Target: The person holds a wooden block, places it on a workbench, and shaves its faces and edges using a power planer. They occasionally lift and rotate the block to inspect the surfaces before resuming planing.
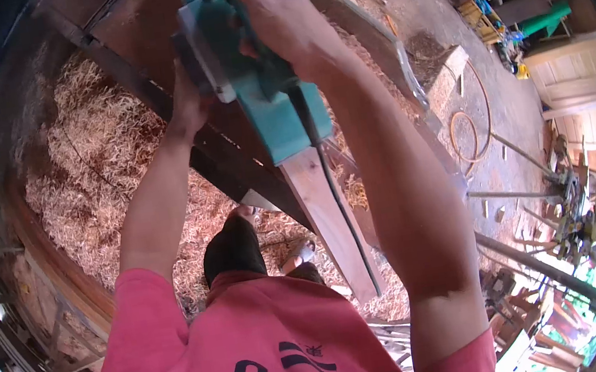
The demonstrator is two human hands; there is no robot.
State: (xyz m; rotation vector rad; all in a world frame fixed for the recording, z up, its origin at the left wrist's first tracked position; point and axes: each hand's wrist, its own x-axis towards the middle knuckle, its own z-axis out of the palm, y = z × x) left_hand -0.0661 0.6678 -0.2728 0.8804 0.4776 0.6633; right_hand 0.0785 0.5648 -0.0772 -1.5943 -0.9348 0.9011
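Note:
A green electric planer (277, 116) lies lengthwise on a long wooden board (329, 219), with its black cord trailing back over the wood. My right hand (282, 21) is closed around the planer's top handle. At the planer's left side, my left hand (187, 102) is against the dark side housing, its fingers partly hidden behind the tool. The board's near end points toward my body; its far part is mostly covered by the planer.
Wood shavings (92, 131) are piled deep on the floor to the left and around my feet. A dark beam (122, 73) runs diagonally beside the board. At right stand a wood block (447, 81), a looped hose (465, 136) and metal bars (512, 194). Stacked planks (579, 70) lie beyond.

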